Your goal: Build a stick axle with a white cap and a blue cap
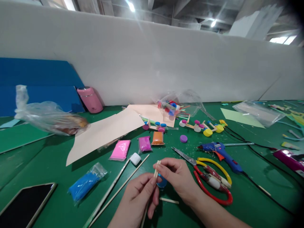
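My left hand (142, 193) is closed, pinching pale thin wooden sticks (156, 172). Against the upper ends of these sticks press the fingertips of my right hand (177, 177), also closed. Another stick length (144, 216) shows below my left palm. Partly hidden behind the fingers is a round blue piece (162, 181); whether it is held or lies on the table I cannot tell. A short cut stick (169, 200) lies under my right wrist. Red-and-yellow-handled scissors (209, 177) rest to the right of that hand.
Two long sticks (118, 192) and a white clay lump (135, 159) lie left of centre. Clay packets, one blue (85, 183), surround them. A glue gun (220, 153) trails its cable at right. Small wheeled models (201, 126) stand farther back. A phone (27, 205) lies front left.
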Demonstrator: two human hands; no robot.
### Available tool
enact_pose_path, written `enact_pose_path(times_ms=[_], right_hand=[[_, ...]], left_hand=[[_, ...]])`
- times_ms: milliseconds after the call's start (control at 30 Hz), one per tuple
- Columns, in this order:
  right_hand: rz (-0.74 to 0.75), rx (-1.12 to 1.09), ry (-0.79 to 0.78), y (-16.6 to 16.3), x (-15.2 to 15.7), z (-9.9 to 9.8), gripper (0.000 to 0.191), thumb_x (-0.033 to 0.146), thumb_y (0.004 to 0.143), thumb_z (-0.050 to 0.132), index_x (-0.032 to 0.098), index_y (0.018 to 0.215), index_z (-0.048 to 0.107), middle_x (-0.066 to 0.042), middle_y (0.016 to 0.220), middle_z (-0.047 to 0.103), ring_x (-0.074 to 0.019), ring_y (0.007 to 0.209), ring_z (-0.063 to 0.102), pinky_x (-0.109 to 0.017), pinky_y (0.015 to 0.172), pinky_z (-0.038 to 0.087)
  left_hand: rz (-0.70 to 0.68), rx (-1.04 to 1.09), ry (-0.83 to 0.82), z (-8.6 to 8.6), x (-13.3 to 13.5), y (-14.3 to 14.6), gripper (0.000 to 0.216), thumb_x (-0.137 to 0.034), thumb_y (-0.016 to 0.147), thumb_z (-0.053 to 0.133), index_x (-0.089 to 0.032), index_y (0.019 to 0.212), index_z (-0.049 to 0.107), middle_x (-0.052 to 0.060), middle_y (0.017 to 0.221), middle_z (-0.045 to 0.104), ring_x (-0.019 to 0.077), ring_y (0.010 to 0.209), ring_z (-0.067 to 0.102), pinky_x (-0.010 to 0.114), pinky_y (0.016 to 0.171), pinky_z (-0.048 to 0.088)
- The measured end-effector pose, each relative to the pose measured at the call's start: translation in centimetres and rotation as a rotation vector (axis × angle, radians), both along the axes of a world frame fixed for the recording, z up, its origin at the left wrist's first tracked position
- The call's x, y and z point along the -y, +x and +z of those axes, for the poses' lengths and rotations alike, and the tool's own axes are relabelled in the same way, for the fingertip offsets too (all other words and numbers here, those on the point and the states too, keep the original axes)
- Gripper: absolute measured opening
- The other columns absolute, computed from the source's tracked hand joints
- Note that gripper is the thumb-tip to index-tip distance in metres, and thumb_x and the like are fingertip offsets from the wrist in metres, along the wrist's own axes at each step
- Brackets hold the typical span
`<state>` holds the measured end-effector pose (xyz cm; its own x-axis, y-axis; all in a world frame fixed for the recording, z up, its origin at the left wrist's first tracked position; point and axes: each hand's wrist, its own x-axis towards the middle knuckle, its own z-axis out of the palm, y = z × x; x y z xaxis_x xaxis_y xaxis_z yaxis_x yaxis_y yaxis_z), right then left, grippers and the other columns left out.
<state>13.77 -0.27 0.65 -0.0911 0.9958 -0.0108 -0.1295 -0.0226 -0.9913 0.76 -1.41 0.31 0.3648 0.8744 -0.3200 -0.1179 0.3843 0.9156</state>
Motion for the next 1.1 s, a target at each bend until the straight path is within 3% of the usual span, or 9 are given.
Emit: enact_pose_path(times_ms=[533, 1100], right_hand=[[-0.144, -0.03, -0.175, -0.21, -0.31, 0.03, 0.024, 0.031, 0.066, 0.065, 0.014, 0.053, 0.054, 0.007, 0.042, 0.044, -0.0052, 0.041, 0.036, -0.018, 0.04, 0.026], [-0.186, -0.135, -0.209, 0.05, -0.72, -0.69, 0.023, 0.031, 0.063, 0.067, 0.014, 0.054, 0.055, 0.008, 0.044, 0.038, -0.0038, 0.041, 0.028, -0.019, 0.039, 0.019]], left_hand=[[-0.058, 0.22, -0.235, -0.04, 0.25, -0.11, 0.022, -0.031, 0.08, 0.051, -0.011, 0.082, 0.06, 0.001, 0.049, 0.058, 0.0079, 0.034, 0.046, 0.017, 0.036, 0.03], [-0.02, 0.253, -0.24, 0.13, 0.17, 0.28, 0.018, -0.026, 0.081, 0.05, -0.011, 0.078, 0.059, -0.004, 0.044, 0.046, 0.0038, 0.036, 0.027, 0.022, 0.043, 0.015]])
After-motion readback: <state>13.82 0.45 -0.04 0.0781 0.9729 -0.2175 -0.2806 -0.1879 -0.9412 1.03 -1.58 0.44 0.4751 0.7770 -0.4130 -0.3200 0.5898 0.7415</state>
